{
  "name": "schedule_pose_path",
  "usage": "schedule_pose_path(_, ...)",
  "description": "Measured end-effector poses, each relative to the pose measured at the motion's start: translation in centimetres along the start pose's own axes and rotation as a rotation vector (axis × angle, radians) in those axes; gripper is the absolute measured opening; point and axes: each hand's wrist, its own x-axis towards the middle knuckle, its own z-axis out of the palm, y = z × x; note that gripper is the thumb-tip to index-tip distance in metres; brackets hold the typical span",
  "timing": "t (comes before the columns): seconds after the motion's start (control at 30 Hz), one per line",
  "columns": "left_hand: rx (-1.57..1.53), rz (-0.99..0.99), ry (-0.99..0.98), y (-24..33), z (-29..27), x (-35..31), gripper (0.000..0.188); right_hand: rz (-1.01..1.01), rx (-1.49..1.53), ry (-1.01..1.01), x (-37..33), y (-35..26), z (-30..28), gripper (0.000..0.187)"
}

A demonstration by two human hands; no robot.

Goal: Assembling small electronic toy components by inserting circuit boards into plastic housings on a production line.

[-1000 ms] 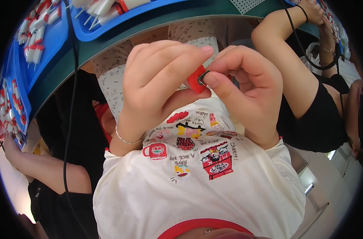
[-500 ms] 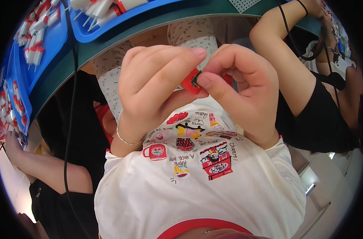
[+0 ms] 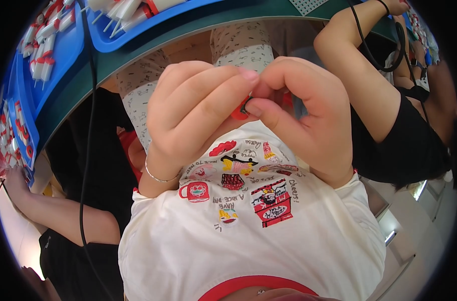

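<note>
Both hands meet in front of my chest, above my lap. My left hand (image 3: 186, 113) is curled round a small red plastic part (image 3: 240, 113), most of which the fingers hide. On that part shows the edge of a small dark green or black piece (image 3: 246, 104). The thumb of my right hand (image 3: 314, 108) presses at this dark edge, its index finger bent close to the left fingertips. A bit of red also peeks out behind the right fingers; whether it belongs to the same part I cannot tell.
A green table edge (image 3: 138, 59) curves beyond my hands. On it, blue trays (image 3: 104, 44) hold several white-and-red parts (image 3: 45, 57) with thin pins. A black cable (image 3: 94, 95) hangs down on the left. Other people's arms are close on both sides.
The left fingers have closed further over the red part, and less of it and of the dark piece shows. My right thumb has shifted slightly. On the right, a neighbour's arm has moved.
</note>
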Motion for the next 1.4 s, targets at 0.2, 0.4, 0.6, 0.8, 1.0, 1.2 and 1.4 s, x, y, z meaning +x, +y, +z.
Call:
schedule_pose_path(0.2,0.03,0.043,-0.012,0.0,-0.1,0.2,0.037,-0.052,-0.078,-0.015,0.1,-0.1,-0.1,0.012)
schedule_pose_path(0.4,0.04,0.048,-0.047,0.0,-0.1,0.2,0.036,-0.091,-0.158,0.025,-0.1,-0.3,0.0,0.014)
schedule_pose_path(0.6,0.042,0.059,-0.031,0.1,-0.1,0.4,0.036,-0.149,-0.222,0.096,-0.4,-0.5,0.2,0.017)
schedule_pose_path(0.8,-0.004,0.083,-0.072,0.2,-0.9,0.8,0.044,-0.228,-0.203,0.11,-0.3,-0.5,-0.3,0.018)
schedule_pose_path(1.0,-0.05,-0.06,-0.048,0.9,-0.9,0.7,0.048,-0.288,-0.076,0.148,0.1,-0.2,-1.4,0.018)
schedule_pose_path(1.2,-0.156,-0.165,0.137,0.9,-0.1,-0.2,0.046,-0.137,0.119,-0.116,-0.7,-1.2,-1.2,0.034)
schedule_pose_path(1.4,-0.029,-0.079,0.079,0.9,-0.7,0.3,0.042,-0.175,0.108,-0.092,-0.7,-0.6,-0.5,0.036)
